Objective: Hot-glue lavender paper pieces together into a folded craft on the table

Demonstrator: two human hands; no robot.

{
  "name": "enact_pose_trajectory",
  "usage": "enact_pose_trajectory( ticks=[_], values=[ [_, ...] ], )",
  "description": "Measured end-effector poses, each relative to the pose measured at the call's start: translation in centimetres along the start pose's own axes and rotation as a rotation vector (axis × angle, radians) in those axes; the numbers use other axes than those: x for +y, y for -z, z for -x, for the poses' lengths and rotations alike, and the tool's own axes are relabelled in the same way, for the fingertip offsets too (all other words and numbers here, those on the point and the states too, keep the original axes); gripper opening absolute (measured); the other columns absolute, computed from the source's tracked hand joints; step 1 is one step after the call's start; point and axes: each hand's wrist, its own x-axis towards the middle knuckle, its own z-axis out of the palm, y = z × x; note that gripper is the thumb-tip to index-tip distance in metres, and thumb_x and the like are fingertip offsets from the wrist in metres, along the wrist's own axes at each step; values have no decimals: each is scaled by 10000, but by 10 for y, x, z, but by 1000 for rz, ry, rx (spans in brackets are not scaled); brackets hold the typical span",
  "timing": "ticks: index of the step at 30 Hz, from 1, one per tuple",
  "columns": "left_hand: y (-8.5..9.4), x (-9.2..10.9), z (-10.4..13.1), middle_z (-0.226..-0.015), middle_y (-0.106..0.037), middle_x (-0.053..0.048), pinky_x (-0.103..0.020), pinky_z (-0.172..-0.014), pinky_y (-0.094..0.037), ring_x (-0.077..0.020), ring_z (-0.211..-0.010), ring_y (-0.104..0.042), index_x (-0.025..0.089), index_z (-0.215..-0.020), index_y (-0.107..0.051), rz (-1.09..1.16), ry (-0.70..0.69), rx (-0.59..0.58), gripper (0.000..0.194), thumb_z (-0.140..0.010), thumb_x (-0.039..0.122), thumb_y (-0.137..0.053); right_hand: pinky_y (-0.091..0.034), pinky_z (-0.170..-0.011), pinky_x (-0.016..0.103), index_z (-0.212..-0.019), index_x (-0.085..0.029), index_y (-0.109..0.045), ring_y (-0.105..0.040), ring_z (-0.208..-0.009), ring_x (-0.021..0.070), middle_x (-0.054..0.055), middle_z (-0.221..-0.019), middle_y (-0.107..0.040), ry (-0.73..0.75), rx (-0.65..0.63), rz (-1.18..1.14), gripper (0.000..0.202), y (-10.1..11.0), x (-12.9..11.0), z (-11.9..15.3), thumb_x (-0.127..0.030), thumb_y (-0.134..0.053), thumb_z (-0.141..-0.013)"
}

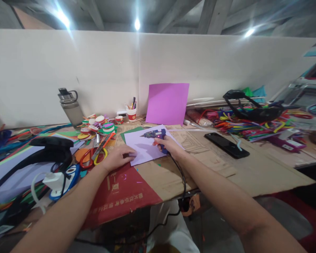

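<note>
My right hand [167,144] is wrapped round a dark blue hot glue gun [154,134], whose nozzle points left above a sheet of lavender paper [144,151]. A black cord [183,175] runs from the gun's handle down over the table edge. At the paper's left edge my left hand [119,157] rests with its fingers on the sheet, thumb and forefinger apart. Under the paper's far left corner shows some green paper [133,133]. Scissors with red and yellow handles [94,156] lie left of my left hand.
Brown cardboard [263,172] covers the table. A black phone [226,144] lies at right, before a pile of coloured pipe cleaners [252,126]. Behind stand a purple sheet [168,103], a pen cup [131,114] and a bottle [71,109]. A power strip [65,182] sits at left.
</note>
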Motion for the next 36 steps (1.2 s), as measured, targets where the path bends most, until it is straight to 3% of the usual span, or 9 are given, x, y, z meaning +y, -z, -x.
enact_pose_trajectory(
  ticks=[2, 6, 11, 16, 20, 29, 36],
  values=[
    [0, 0, 1, -1010, -714, -50, -327, -901, -471, -173, -964, -629, 212, -995, -709, 9, -60, -22, 197, -820, 218, -617, -272, -437, 226, -709, -149, -624, -397, -428, 88, -17, -462, -498, -5, 9, 16, 233, -1, -2, 2, -380, -630, -739],
    [0, -1, 2, -918, -717, -48, -301, -837, -497, -156, -877, -648, 201, -921, -721, 45, -35, -24, 154, -811, 210, -613, -276, -442, 223, -705, -153, -630, -415, -430, 91, -16, -465, -503, 0, 11, 43, 232, -2, 1, 0, -382, -627, -747],
    [3, 3, 0, -946, -723, -54, -293, -842, -499, -151, -894, -652, 194, -876, -721, 52, -65, -18, 125, -825, 216, -609, -298, -429, 219, -677, -152, -618, -412, -406, 88, -16, -464, -501, 8, 36, 39, 228, -2, 8, -6, -369, -625, -746],
    [6, 9, 0, -873, -731, -45, -282, -810, -498, -145, -835, -654, 196, -829, -719, 24, -58, 5, 137, -849, 275, -608, -359, -464, 212, -695, -149, -646, -483, -456, 94, 12, -525, -568, 33, -40, 29, 220, -4, 2, -3, -354, -612, -768],
    [4, 5, 2, -898, -728, -44, -294, -827, -493, -154, -868, -648, 205, -872, -719, 6, -42, 13, 136, -848, 273, -604, -383, -476, 218, -716, -159, -652, -494, -471, 99, 20, -561, -602, 51, -97, 8, 187, -5, -1, -2, -339, -627, -758],
    [3, 2, 3, -871, -724, -41, -265, -776, -498, -145, -819, -644, 206, -893, -734, 24, 62, 16, 171, -829, 323, -626, -326, -424, 209, -677, -163, -653, -432, -410, 86, -12, -479, -513, 83, -62, 63, 212, -9, 22, -17, -327, -588, -795],
    [4, 5, 2, -883, -732, -53, -261, -782, -516, -150, -818, -658, 195, -873, -739, 66, 106, 47, 198, -832, 337, -607, -336, -432, 216, -684, -150, -650, -429, -402, 88, -12, -457, -519, 93, -34, 127, 214, -10, 13, -11, -295, -559, -812]
  ],
)
